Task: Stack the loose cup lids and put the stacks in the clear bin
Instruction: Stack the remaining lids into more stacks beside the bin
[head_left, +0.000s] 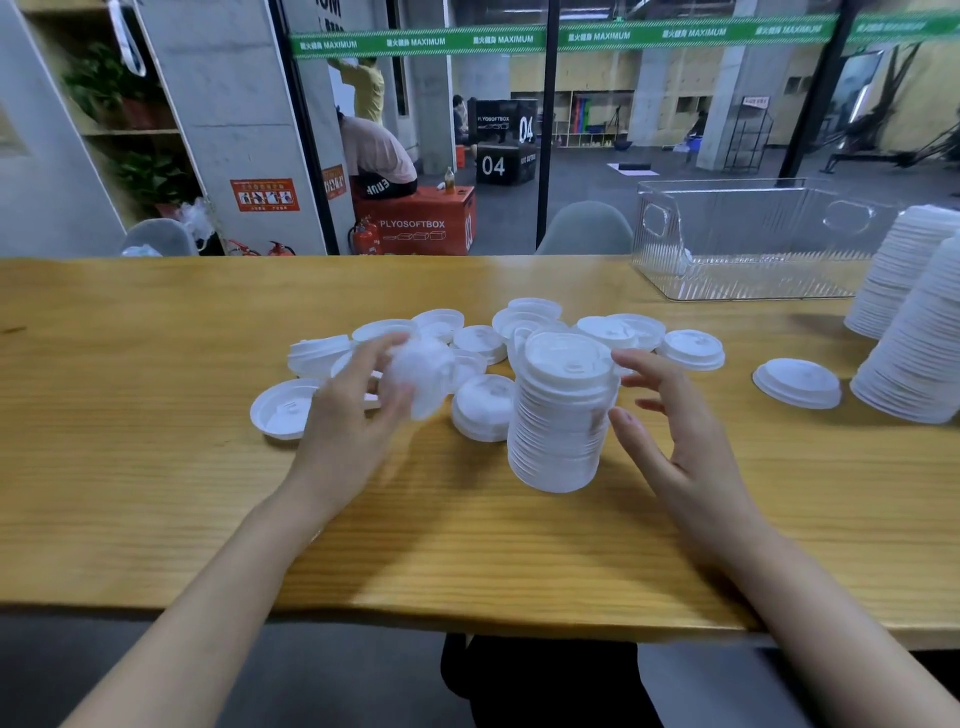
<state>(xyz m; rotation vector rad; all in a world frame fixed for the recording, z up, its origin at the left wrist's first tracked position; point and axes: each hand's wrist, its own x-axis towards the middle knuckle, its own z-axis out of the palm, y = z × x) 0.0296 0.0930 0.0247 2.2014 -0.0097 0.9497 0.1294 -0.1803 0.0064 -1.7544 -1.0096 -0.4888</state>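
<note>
A stack of white cup lids (561, 415) stands upright in the middle of the wooden table (156, 499). Several loose white lids (478, 340) lie scattered behind and to its left. My left hand (348, 410) holds one blurred lid (421, 376) in its fingers, raised just left of the stack. My right hand (670, 415) hovers beside the stack's right side with fingers spread, thumb close to the stack; I cannot tell whether it touches. The clear bin (748, 280) stands at the back right and looks empty.
Two tall leaning stacks of lids (914, 332) stand at the right edge, with one single lid (797, 382) lying in front of them. A glass wall runs behind the table. Grey chair backs (587, 228) show past the far edge.
</note>
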